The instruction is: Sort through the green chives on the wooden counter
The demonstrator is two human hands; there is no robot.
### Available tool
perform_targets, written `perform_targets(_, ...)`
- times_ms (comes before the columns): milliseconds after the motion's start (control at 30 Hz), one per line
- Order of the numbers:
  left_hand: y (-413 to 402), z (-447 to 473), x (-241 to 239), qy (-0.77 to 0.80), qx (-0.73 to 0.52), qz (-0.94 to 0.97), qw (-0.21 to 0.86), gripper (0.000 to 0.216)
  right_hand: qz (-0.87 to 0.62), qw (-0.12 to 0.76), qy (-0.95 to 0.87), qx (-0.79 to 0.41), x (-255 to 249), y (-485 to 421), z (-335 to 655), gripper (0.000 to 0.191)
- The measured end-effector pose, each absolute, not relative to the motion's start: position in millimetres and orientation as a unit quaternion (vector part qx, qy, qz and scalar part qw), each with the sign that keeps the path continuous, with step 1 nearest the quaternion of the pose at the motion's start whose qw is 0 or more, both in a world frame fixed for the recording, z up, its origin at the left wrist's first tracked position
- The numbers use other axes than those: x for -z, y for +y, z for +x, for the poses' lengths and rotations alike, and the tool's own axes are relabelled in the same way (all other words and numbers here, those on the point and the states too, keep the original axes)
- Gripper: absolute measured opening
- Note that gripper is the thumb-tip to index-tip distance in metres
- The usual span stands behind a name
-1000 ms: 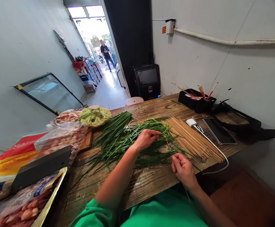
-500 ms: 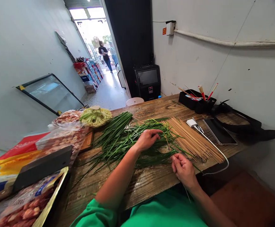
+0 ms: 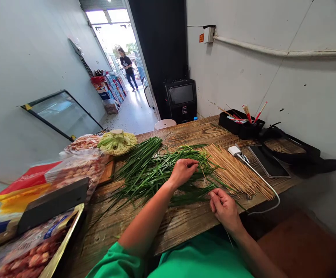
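Long green chives lie in a loose heap on the wooden table. Over their right part is my left hand, thumb and fingers pinched together; what they hold, if anything, is hidden. Closer to the table's front edge, my right hand is closed on a thin bamboo skewer. Its far end slants up past the chives and its lower end sticks out below my hand. Some chive ends touch my right fingertips. A fan of bamboo skewers lies just beyond that hand.
Bagged meat, a cleaver and a cauliflower are on the left. At right are a white charger with its cable, a phone, a black strap and a black holder. A person stands in the doorway.
My left hand has shifted slightly right, its fingertips drawing closer together. My right hand stays nearly still. The person in the doorway has moved a little and changed stance.
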State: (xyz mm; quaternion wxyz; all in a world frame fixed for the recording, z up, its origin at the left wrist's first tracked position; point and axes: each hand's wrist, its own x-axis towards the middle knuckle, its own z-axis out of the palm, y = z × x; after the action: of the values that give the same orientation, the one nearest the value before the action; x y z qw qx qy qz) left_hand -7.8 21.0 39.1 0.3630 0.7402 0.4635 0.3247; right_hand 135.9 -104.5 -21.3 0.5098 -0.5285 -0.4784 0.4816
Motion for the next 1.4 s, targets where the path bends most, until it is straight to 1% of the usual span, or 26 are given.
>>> perform_targets(367, 21.0, -10.1, -38.7, 0.458, -0.318, 0.751, 0.353, 0.023, -0.528, 0.511, -0.486, -0.473, 24.0, -103.6, 136.1, 0.029)
perform_targets(733, 20.3, -10.3, -37.6, 0.437, -0.311, 0.787, 0.304, 0.023, -0.527, 0.516, -0.472, -0.483, 24.3, -103.4, 135.9, 0.03)
perform_targets(800, 17.2, -9.7, -38.2, 0.41, -0.28, 0.812, 0.306, 0.023, -0.529, 0.521, -0.459, -0.487, 23.3, -102.3, 135.0, 0.031)
perform_targets(933, 9.6, -9.9, -45.6, 0.276, -0.131, 0.885, 0.35, 0.024, -0.535, 0.526, -0.447, -0.487, 22.4, -101.2, 134.0, 0.032)
perform_targets(1000, 9.7, -14.5, -52.5, 0.231, -0.081, 0.901, 0.359, 0.026, -0.535, 0.526, -0.452, -0.483, 23.1, -101.9, 133.9, 0.032)
perform_targets(1033, 11.5, -18.5, -56.2, 0.236, -0.084, 0.901, 0.354, 0.027, -0.534, 0.526, -0.455, -0.48, 23.6, -102.4, 133.9, 0.032)
perform_targets(1100, 18.1, -29.0, -62.7, 0.306, -0.135, 0.887, 0.319, 0.028, -0.531, 0.531, -0.464, -0.47, 24.4, -103.3, 133.9, 0.03)
perform_targets(1167, 26.2, -40.4, -66.1, 0.402, -0.193, 0.859, 0.251, 0.028, -0.533, 0.534, -0.473, -0.455, 24.4, -103.7, 134.0, 0.029)
perform_targets(1200, 29.9, -45.3, -66.3, 0.431, -0.201, 0.852, 0.219, 0.026, -0.535, 0.534, -0.476, -0.45, 23.9, -103.7, 134.1, 0.028)
perform_targets(1267, 35.8, -51.9, -63.5, 0.434, -0.174, 0.863, 0.19, 0.023, -0.539, 0.53, -0.477, -0.449, 22.3, -103.9, 134.0, 0.028)
perform_targets(1400, 40.5, -53.1, -53.2, 0.391, -0.129, 0.889, 0.2, 0.017, -0.537, 0.532, -0.46, -0.466, 20.1, -107.5, 132.9, 0.027)
